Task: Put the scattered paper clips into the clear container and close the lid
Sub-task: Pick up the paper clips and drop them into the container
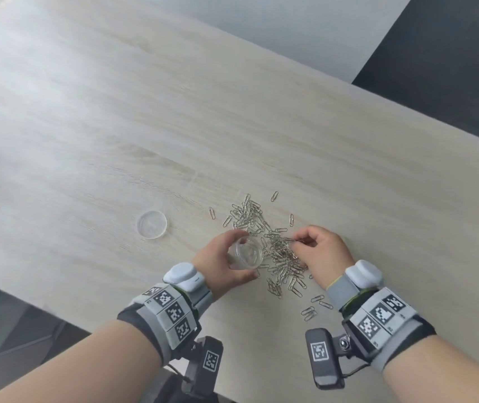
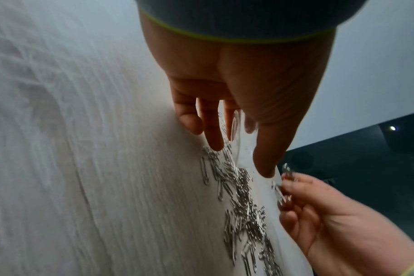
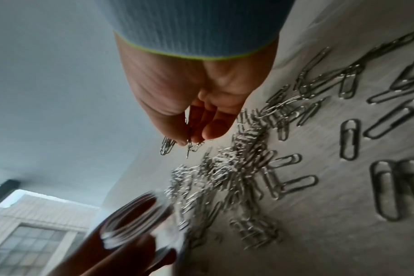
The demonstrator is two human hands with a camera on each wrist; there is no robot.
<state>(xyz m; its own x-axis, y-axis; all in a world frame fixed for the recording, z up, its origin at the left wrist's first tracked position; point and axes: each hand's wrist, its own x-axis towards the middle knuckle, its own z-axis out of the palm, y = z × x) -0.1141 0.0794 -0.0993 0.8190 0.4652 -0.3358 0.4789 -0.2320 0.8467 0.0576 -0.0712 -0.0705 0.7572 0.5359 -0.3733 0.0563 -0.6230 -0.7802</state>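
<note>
A pale wood-grain table fills the view, a light grey wall rising behind it, dark floor off to the right, and a gridded window showing daylight.

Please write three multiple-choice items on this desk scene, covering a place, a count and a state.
1. Where is the lid? A) on the container B) on the table, left of the left hand C) in the right hand
2. How many hands hold the container? A) none B) one C) two
3. What does the right hand do? A) pinches clips B) lies flat C) holds the lid

Answers: 1 B, it lies apart on the table. 2 B, only the left hand grips it. 3 A, clips hang from its fingertips.
</note>
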